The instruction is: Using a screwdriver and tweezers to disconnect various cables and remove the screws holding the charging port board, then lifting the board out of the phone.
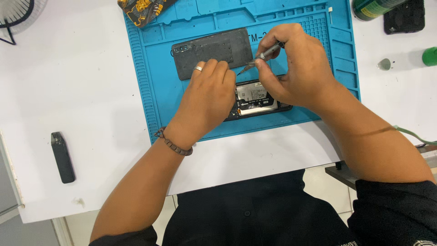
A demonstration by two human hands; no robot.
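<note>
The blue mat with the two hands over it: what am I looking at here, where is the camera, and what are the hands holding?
There is no machine here: a person works with two bare hands, and the one camera sits on their head, looking down. The blue ridged rubber work mat lies on a white table. On the mat is an opened black phone with its silver battery showing; above it lies the phone's dark grey back cover. The left hand, with a silver ring and a beaded bracelet, presses down on the opened phone. The right hand grips a thin grey metal screwdriver, its tip pointing down at the phone's upper edge. Off the mat, a small black stick-shaped device lies at the left, and a green cap sits at the far right.
</note>
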